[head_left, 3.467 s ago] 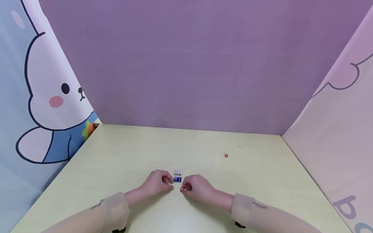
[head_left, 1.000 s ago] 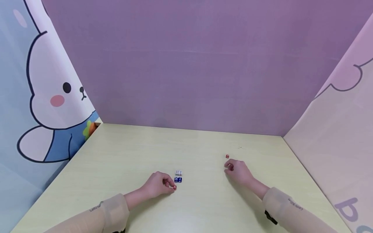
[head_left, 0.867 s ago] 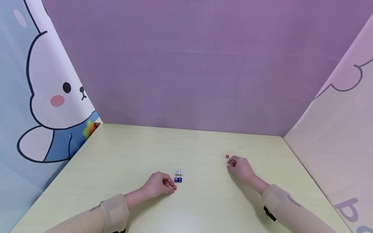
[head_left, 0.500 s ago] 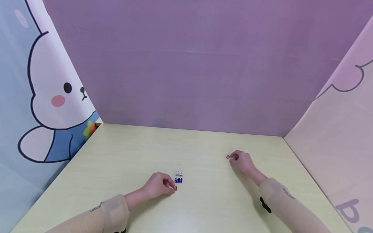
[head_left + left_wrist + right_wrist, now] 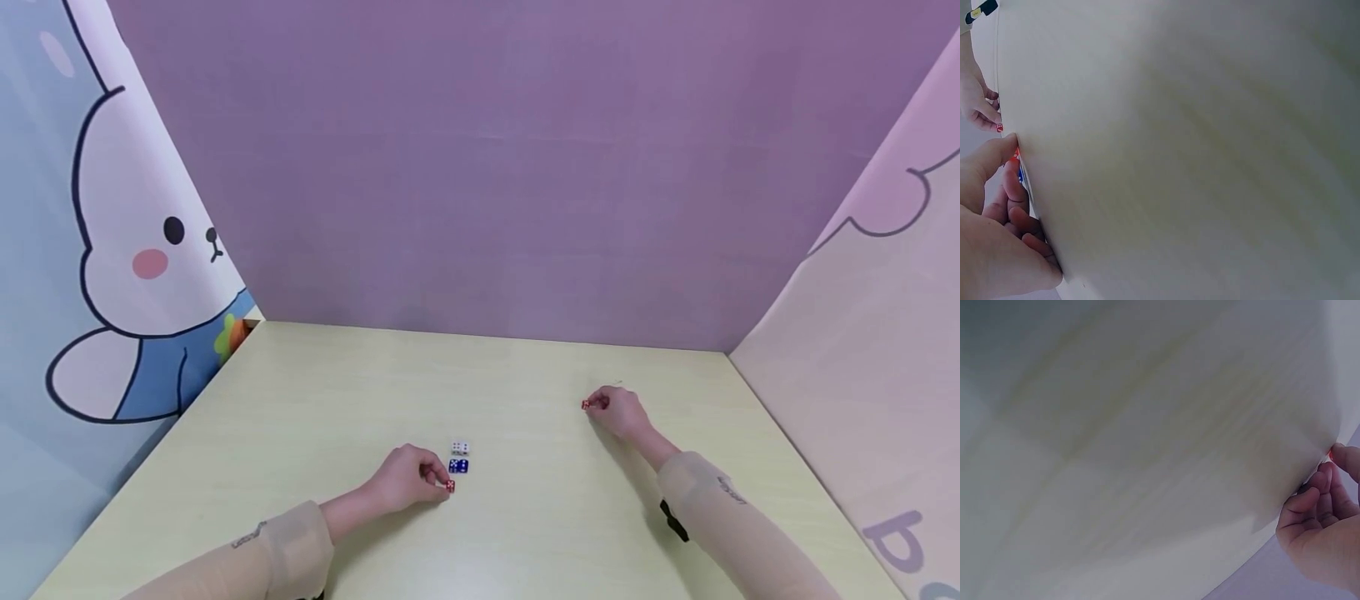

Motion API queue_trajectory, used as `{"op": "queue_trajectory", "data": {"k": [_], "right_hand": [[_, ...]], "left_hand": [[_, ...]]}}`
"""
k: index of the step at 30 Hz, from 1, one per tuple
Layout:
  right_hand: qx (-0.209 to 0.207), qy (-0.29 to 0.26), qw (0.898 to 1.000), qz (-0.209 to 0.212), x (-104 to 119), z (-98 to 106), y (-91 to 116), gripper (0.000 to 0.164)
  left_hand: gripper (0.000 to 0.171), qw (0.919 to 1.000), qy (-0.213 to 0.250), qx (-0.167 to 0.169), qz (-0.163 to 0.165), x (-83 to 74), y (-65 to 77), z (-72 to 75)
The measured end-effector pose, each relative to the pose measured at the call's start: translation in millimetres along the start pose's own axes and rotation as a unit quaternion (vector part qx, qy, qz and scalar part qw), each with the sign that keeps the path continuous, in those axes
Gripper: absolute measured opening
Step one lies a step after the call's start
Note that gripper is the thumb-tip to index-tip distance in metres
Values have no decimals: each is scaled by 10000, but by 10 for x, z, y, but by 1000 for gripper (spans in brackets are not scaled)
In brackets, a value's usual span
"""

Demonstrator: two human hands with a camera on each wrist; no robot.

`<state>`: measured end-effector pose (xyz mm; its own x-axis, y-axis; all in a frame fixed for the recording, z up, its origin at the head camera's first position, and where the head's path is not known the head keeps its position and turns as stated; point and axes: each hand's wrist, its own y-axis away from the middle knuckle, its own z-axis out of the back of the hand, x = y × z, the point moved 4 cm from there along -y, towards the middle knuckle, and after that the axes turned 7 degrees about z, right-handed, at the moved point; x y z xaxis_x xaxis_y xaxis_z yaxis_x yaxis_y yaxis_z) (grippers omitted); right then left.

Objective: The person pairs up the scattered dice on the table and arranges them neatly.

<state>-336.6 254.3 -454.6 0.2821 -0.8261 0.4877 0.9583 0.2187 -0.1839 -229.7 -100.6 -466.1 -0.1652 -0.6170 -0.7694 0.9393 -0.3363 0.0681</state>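
Observation:
Just in front of a pair of blue dice [image 5: 459, 467], my left hand [image 5: 405, 477] pinches a red die [image 5: 450, 486] between thumb and index finger. Two white dice [image 5: 460, 448] sit side by side directly behind the blue ones. Farther back on the right, my right hand [image 5: 618, 411] has its thumb and index fingertips on a second red die [image 5: 586, 405]. In the left wrist view, the left thumb and curled fingers [image 5: 1015, 181] partly cover their die. Only a red sliver of the other die [image 5: 1330, 454] shows at the right fingertips in the right wrist view.
The pale wooden table [image 5: 337, 383] ends at a purple backdrop [image 5: 480, 183]. Printed cloth panels stand at both sides, with a cartoon rabbit [image 5: 142, 225] on the left one. A small mark [image 5: 618, 382] lies on the table beyond the right hand.
My right hand has let go of the nearer red die, moved right and away from me, and taken hold of the far one. My left hand has come to pinch the nearer die.

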Motion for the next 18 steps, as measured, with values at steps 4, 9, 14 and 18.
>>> {"op": "queue_trajectory", "data": {"k": [4, 9, 14, 18], "right_hand": [[39, 35, 10000, 2, 4, -8, 7, 8], [41, 17, 10000, -39, 26, -19, 31, 6], [62, -80, 9999, -8, 59, -32, 63, 6], [56, -162, 9998, 116, 86, -44, 90, 5]], "left_hand": [[16, 10000, -8, 12, -8, 1, 7, -7], [16, 10000, 10, 13, 2, -1, 8, -14], [16, 10000, -11, 2, -20, 5, 1, -18], [16, 10000, -11, -15, -30, 5, -5, -15]]}}
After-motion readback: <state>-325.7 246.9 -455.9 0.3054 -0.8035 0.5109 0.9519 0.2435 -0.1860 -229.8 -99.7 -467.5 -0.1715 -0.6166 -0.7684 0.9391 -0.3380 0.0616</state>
